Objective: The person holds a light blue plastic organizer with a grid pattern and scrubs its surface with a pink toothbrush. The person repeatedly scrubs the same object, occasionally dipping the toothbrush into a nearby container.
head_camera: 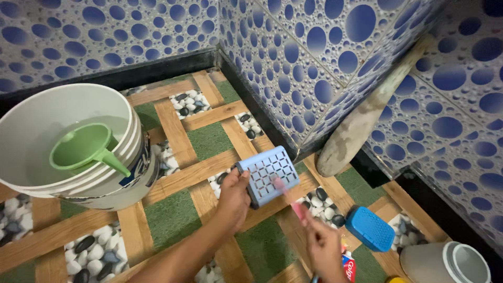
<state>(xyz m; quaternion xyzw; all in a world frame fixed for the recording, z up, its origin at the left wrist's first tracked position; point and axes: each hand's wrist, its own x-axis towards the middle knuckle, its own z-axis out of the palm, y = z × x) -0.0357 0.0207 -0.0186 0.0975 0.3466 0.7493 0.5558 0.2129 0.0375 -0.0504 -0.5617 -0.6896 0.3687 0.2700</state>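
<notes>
The left hand point(234, 198) gripped one pale blue plastic soap-dish tray point(268, 175), a rounded rectangle pierced by a grid of square holes, tilted above the patterned floor tiles point(209, 140). The right hand point(324, 246) was closed on a pink toothbrush point(293, 202), blurred, its head against the tray's grid. One darker blue perforated lid point(369, 227) lay on the floor just right of the hands. One white plastic bucket point(73, 149) held water and a single green dipper mug point(84, 147). A weathered wooden bat point(367, 112) leaned against the bubble-patterned blue wall. A grey round container point(445, 262) stood at lower right.
</notes>
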